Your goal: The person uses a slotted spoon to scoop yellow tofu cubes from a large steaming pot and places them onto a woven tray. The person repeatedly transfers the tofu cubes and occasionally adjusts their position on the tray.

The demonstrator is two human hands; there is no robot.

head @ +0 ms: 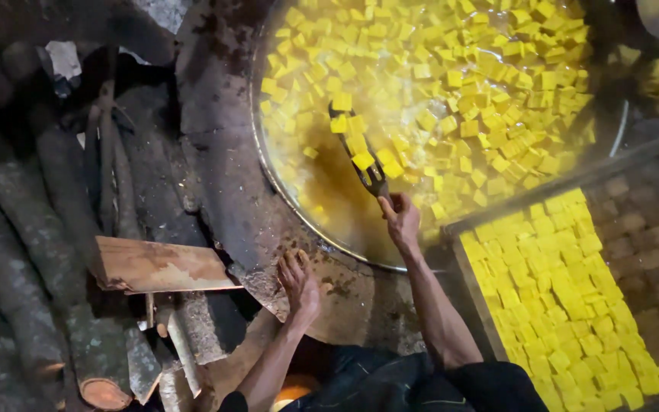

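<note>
A big round metal pan (268, 172) holds yellow liquid and many floating yellow cubes (451, 76). My right hand (402, 221) grips the handle of a dark slotted ladle (356, 152) that reaches into the pan with a few yellow cubes on it. My left hand (299, 284) rests flat, fingers spread, on the sooty stove surface (215, 145) just outside the pan's near rim, holding nothing.
A tray (470, 278) packed with yellow cubes lies at the lower right, with a mesh rack (650, 229) beside it. Logs and a cut plank (158, 267) of firewood are stacked to the left. An orange glow (295, 389) shows below the stove.
</note>
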